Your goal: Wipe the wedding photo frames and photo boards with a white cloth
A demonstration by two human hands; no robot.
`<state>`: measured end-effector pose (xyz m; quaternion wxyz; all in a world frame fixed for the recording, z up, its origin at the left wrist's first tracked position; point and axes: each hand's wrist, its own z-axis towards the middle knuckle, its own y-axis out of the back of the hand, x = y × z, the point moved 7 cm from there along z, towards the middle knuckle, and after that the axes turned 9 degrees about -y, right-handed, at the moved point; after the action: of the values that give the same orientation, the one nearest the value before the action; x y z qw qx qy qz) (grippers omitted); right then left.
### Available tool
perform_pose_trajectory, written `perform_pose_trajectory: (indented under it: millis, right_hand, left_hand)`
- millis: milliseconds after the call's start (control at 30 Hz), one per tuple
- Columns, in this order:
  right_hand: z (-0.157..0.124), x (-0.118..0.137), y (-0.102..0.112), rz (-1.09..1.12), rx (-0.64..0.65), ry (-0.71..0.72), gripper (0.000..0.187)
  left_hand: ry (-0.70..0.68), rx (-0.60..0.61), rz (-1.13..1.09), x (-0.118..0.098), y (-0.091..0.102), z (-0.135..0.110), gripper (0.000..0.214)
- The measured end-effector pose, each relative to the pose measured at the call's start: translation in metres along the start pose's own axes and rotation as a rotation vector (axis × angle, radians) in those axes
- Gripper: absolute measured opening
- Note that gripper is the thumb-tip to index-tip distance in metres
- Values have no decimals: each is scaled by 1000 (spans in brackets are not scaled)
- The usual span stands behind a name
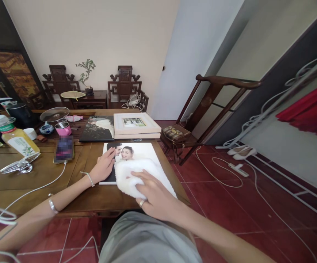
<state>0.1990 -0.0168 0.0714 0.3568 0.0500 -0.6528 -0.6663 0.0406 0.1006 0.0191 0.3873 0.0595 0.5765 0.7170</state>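
A photo panel (144, 149) with a white edge and a printed portrait of two people lies flat near the table's front right corner. My left hand (105, 166) is laid on its left side with fingers stretched out, holding nothing. On the panel's lower right part, my right hand (154, 191) holds a fluffy white cloth (127, 170) against the surface. The thumb and some fingertips sink into the pile and are partly hidden. This cloth covers much of the lower picture.
Behind the panel are a dark picture board (96, 132) and a white framed photo (136, 126). Leftward lie a charging phone (64, 149), a hair clip (20, 166), a yellow bottle (18, 137) and a pink cup (62, 128). A wooden chair (210, 96) with a bag (176, 134) stands right.
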Motion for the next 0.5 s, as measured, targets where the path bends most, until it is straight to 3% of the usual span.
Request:
perform_pose_trajectory:
  millis: [333,500]
  right_hand:
    - [102,-57,10,-232,-121,-182,22]
    - [125,-64,9,-228,-104,-164,22]
  left_hand:
    - [-14,71,22,-3,0,0,48]
    - [-9,62,6,-1,0,0,48]
